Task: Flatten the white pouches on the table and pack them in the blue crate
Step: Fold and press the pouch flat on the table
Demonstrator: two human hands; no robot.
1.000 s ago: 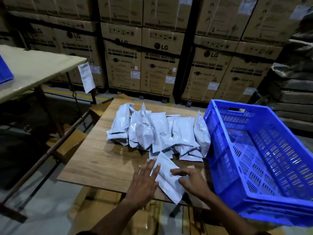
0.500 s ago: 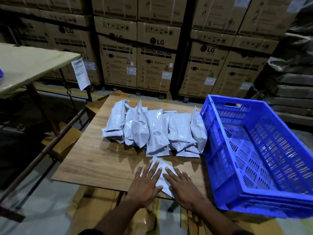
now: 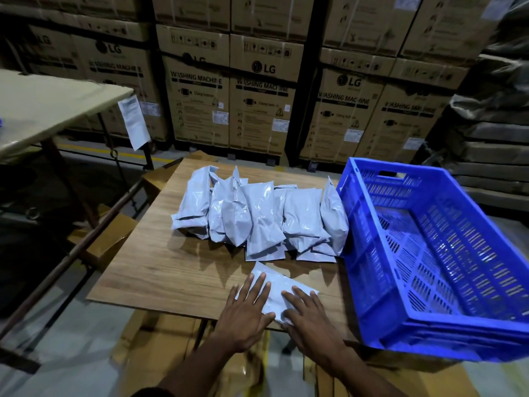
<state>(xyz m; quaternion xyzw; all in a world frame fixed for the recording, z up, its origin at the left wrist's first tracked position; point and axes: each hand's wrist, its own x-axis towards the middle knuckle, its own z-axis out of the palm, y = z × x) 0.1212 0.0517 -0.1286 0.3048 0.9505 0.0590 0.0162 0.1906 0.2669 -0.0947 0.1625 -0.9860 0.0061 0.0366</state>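
Both hands [image 3: 274, 313] press one white pouch [image 3: 276, 285] before "LG WASHING MACHINE" cartons [image 3: 262, 90].

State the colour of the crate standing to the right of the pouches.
The crate is bright blue with slotted walls, seen in the head view.

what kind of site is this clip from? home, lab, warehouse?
Most likely a warehouse packing station. Stacked LG washing machine cartons fill the background, a blue crate sits beside a wooden table, and both hands press a white pouch flat near a pile of pouches.
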